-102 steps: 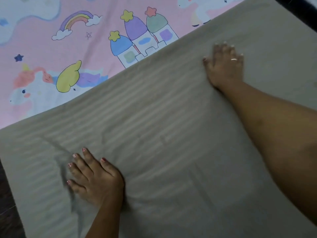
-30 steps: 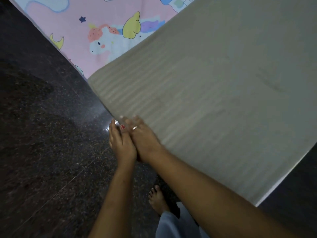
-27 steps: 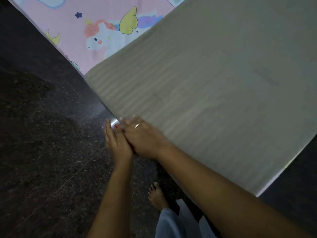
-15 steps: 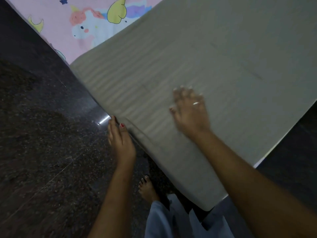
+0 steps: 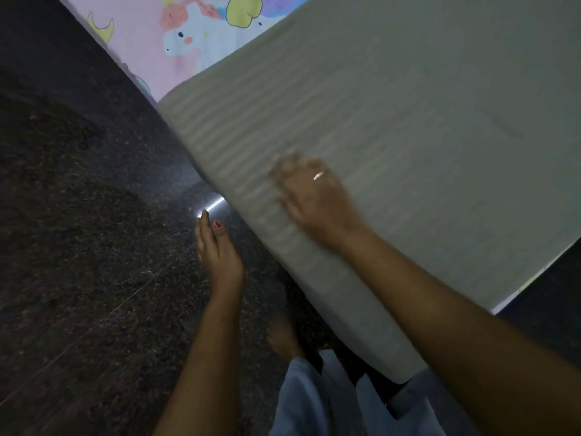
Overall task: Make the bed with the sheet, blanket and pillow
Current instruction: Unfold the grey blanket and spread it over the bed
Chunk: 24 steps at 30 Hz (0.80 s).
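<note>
Step in hand, as judged: smoothing the blanket (image 5: 393,121) along the left side edge of the bed (image 5: 515,289).

Pressing palm-down with the right hand (image 5: 309,196) just inside that edge. Fingers straight, gripping nothing, ring (image 5: 318,175) showing, blurred. Hanging the left hand (image 5: 217,247) off the bed over the dark floor (image 5: 78,215), just beside the blanket's drop. Fingers straight and together, empty, apparently not touching the cloth.

Blanket location: grey, striped, spread across most of the bed and draped over the left side edge. Pink unicorn sheet (image 5: 176,48) showing beyond the blanket's far edge, toward the far left corner. No pillow in view, so probably still to place.

To do it well:
- Sweep flat-palmed from the middle out to the edge.
- Keep pressure light, to avoid dragging the blanket across the sheet.
- Bring the left hand in to pinch the overhang and pull it taut against the stroke.
- Chase the faint crease (image 5: 503,127) further right as well.
- Check that the far edge stays parallel with the sheet line.
- Mind the bare foot (image 5: 284,338) close under the overhang, so as not to step on the cloth.

Containers: none in view, nothing boxed or binned. Only the bed, carrying the sheet with the blanket on top.
</note>
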Available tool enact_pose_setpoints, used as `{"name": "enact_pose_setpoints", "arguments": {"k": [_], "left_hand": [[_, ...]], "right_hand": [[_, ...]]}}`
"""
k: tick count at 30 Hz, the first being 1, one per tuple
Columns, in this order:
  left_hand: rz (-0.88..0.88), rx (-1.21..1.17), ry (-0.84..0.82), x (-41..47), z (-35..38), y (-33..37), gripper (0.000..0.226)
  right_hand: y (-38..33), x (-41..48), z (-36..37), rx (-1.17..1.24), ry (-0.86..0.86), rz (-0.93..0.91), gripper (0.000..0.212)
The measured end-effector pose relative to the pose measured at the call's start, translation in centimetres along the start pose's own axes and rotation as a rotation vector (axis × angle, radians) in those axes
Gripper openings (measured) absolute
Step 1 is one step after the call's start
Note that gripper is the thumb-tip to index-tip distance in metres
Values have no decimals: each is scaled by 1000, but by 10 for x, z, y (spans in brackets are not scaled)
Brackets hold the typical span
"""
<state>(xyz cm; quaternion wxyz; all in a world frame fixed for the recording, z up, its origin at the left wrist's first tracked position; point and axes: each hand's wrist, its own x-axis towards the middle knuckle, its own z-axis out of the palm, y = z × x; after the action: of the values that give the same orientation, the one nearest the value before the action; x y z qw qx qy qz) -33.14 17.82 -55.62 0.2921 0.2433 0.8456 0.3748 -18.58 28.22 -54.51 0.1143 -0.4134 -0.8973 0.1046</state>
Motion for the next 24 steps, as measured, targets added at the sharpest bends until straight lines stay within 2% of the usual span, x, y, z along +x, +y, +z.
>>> {"name": "enact_pose_setpoints", "arguments": {"k": [3, 5, 7, 8, 10, 11, 12, 13, 14, 16, 18, 19, 22, 24], "left_hand": [[-39, -17, 2, 1, -6, 2, 44], [-53, -41, 6, 3, -11, 5, 44], [-65, -65, 6, 8, -19, 7, 44], [-62, -68, 10, 11, -22, 8, 44], [-47, -83, 27, 18, -29, 8, 43], [-45, -94, 35, 22, -33, 9, 43], [-41, -104, 42, 26, -36, 8, 43], [-29, -109, 48, 30, -40, 7, 43], [-14, -109, 53, 34, -43, 6, 43], [-12, -112, 57, 39, -47, 3, 43], [-42, -130, 52, 41, -46, 3, 43], [-52, -134, 50, 40, -45, 3, 43], [-44, -123, 42, 36, -36, 4, 43], [-52, -130, 25, 31, -28, 6, 44]], "right_hand": [[5, 20, 6, -36, -135, 283, 60], [-19, 21, 21, -117, -159, 290, 65], [-52, 18, 33, -162, -187, 165, 68], [-70, 15, 37, -187, -242, 33, 69], [-96, 14, 40, -233, -484, -322, 60], [-105, 17, 42, -181, -603, -424, 54], [-107, 25, 42, -98, -651, -452, 50], [-109, 35, 39, -13, -615, -435, 47], [-107, 47, 35, 78, -488, -383, 44], [-88, 79, 27, 211, -124, -246, 44], [-57, 109, 11, 204, 5, -109, 42], [-41, 119, 8, 156, -1, -46, 43], [-15, 123, 13, -20, -209, 267, 59], [-28, 107, 28, -109, -259, 257, 64]]}}
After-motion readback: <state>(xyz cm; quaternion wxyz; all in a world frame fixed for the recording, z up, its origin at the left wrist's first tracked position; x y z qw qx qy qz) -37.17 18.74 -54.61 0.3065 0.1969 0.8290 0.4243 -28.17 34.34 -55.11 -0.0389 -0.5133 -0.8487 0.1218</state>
